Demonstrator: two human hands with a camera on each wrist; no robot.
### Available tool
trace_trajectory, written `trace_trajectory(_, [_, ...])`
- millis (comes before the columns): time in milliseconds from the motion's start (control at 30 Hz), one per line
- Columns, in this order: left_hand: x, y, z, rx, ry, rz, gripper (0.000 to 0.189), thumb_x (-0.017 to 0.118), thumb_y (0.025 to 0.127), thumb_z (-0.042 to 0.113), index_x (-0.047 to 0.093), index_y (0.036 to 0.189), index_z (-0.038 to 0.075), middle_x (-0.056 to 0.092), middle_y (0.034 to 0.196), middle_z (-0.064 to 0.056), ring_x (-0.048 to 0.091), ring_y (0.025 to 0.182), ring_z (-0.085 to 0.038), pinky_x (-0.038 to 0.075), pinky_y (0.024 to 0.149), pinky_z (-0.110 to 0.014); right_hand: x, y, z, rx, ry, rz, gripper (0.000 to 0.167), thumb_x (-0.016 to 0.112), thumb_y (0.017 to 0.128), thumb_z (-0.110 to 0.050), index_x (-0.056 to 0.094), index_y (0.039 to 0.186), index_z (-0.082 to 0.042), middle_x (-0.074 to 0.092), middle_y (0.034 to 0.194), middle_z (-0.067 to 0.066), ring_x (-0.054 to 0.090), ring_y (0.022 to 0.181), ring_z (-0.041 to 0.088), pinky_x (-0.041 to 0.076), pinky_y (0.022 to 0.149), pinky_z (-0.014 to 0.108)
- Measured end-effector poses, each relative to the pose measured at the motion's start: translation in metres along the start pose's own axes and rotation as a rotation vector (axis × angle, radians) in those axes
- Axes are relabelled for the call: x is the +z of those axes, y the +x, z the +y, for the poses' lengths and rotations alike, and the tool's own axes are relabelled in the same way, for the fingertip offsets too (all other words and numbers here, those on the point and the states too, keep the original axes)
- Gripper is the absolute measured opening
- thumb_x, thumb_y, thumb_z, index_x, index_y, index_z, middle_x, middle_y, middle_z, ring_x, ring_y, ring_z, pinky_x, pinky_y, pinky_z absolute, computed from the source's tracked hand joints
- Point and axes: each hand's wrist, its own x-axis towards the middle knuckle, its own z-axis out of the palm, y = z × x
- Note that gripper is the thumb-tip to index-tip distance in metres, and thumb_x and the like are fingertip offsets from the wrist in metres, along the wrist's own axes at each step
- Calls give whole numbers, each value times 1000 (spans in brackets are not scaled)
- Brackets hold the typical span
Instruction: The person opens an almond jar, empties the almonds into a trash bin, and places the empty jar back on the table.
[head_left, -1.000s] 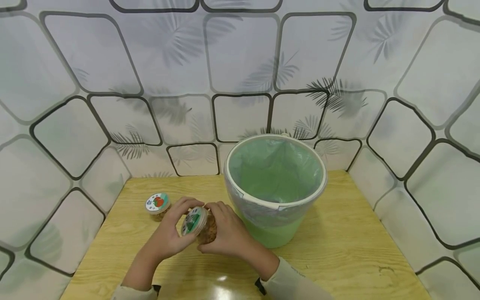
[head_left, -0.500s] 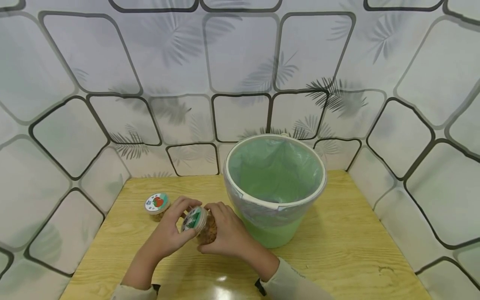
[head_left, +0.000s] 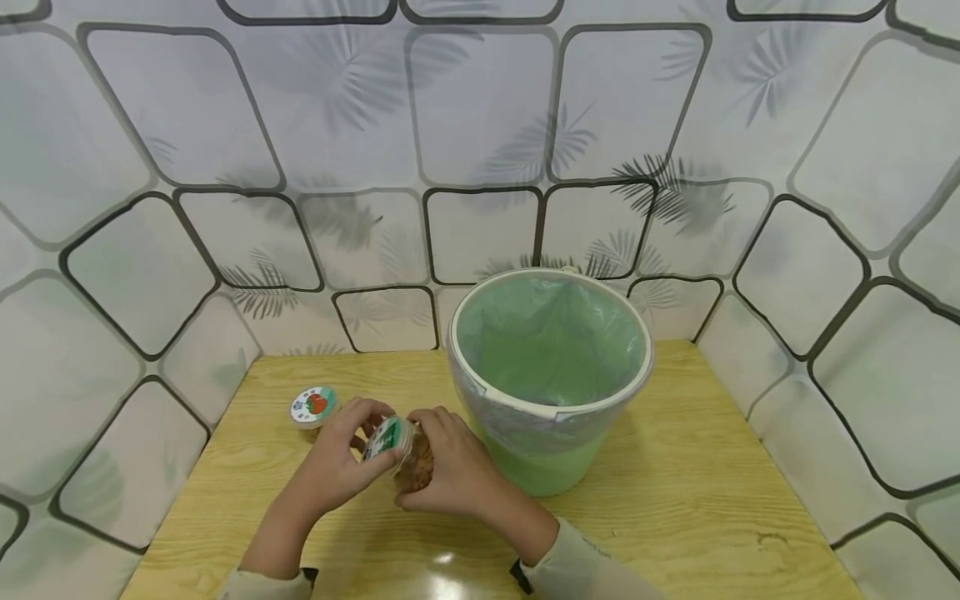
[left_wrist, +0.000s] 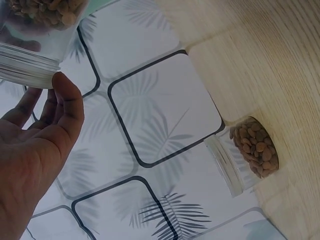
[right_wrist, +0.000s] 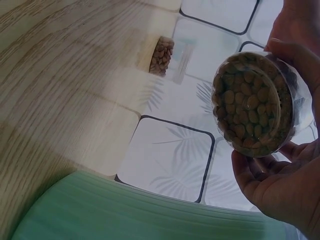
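Observation:
A clear plastic jar of brown, bean-like pieces is held tilted above the table, its lid toward the left. My right hand grips the jar's body from the right. At the other end, my left hand holds the lid, which has a green and white label, with thumb and fingertips at its rim. In the right wrist view the jar's base faces the camera, full of the pieces. The left wrist view shows the lid's ridged edge above the fingertips.
A second jar with a tomato-like picture on its lid stands at the left, just beyond my left hand. Right of my hands stands a green bin lined with a clear bag. Patterned walls border the wooden table.
The left hand's fingers have shifted slightly leftward around the lid, and its thumb has moved across the lid's rim. The right hand and the jar stay almost still.

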Motion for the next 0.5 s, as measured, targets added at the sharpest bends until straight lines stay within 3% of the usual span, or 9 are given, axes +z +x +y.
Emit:
trace_trajectory(267, [0, 0, 5, -31, 10, 4, 30, 77, 98, 34, 67, 122, 18, 65, 106, -1, 58, 93, -15, 57, 72, -30, 1, 0, 1, -1, -6, 14, 95, 97, 70, -47, 50, 147, -19, 58, 129, -2, 57, 111, 12, 57, 92, 31])
trace_trajectory(500, [-1, -4, 2, 3, 6, 15, 52, 79, 96, 32, 58, 142, 21, 62, 128, -2, 58, 111, -18, 59, 86, -37, 0, -1, 1, 5, -21, 14, 96, 97, 69, -49, 50, 147, -19, 59, 129, -2, 57, 110, 11, 57, 93, 31])
